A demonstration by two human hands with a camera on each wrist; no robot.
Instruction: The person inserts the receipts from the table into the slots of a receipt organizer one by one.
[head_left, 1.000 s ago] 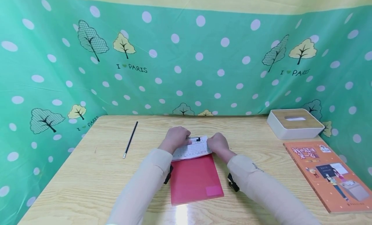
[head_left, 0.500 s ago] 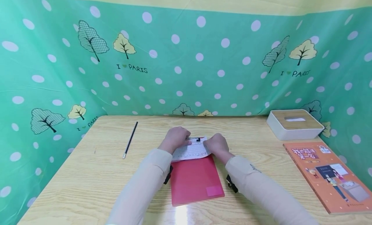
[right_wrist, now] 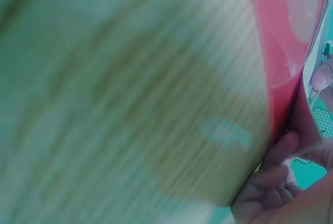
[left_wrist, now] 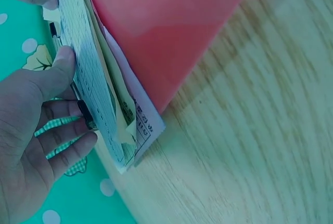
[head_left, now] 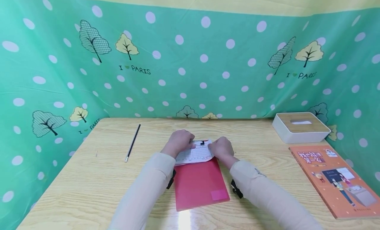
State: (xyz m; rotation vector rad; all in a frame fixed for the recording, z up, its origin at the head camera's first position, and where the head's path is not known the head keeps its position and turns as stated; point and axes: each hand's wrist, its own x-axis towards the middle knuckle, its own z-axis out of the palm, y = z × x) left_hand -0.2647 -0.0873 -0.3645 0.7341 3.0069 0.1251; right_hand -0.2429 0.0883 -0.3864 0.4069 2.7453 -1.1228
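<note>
In the head view a red folder [head_left: 200,182] lies on the table, with a stack of papers [head_left: 194,154] printed with a grid at its far end. A metal clip with black ends [head_left: 202,143] runs along the top edge of the stack. My left hand [head_left: 179,142] holds that edge near the clip; in the left wrist view its thumb [left_wrist: 63,65] lies on the top sheet and the other fingers are behind the edge. My right hand [head_left: 222,147] pinches the upper right corner of the stack. In the right wrist view, its fingers [right_wrist: 270,177] are curled beside the red cover, partly hiding the corner.
A black pencil [head_left: 132,142] lies on the wooden table [head_left: 89,187] to the left. At the right are a white tissue box [head_left: 302,136] with a wooden lid and an orange book [head_left: 335,180]. A green dotted cloth [head_left: 190,84] hangs behind the table.
My right hand has shifted slightly left, further over the corner of the papers. The left hand keeps its hold, and the folder has barely moved.
</note>
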